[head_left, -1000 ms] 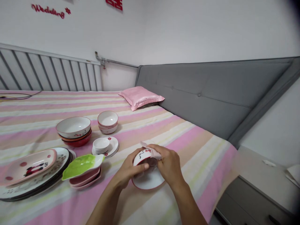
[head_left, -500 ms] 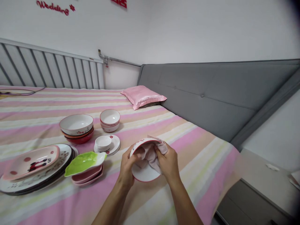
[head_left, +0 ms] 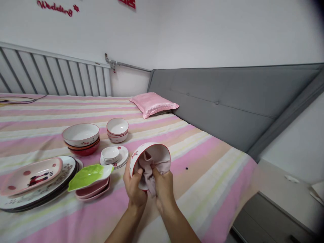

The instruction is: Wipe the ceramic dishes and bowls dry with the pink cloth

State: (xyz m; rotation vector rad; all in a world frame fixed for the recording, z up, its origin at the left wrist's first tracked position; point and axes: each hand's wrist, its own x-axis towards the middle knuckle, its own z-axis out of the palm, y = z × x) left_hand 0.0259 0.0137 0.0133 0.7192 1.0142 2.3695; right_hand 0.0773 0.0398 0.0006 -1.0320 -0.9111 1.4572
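Observation:
A white bowl with a red rim and small flower marks (head_left: pixel 155 151) is raised above the striped bed, tilted so its inside faces me. My left hand (head_left: pixel 133 185) grips its lower left rim, thumb on the edge. My right hand (head_left: pixel 164 186) presses a pale pink cloth (head_left: pixel 149 168) into the bowl's inside, fingers closed on the cloth.
Dishes lie at the left on the striped sheet (head_left: pixel 207 175): stacked large bowls (head_left: pixel 81 136), small bowls (head_left: pixel 117 129), tiny dishes on a plate (head_left: pixel 113 156), a green leaf dish on pink dishes (head_left: pixel 89 176), an oval dish on large plates (head_left: pixel 32 173). A pink pillow (head_left: pixel 152 104) lies by the grey headboard (head_left: pixel 227 101).
The bowl has been lifted off the bed and turned from upside down to opening toward me. The cloth has gone from its outside to its inside. The white plate beneath it is out of view.

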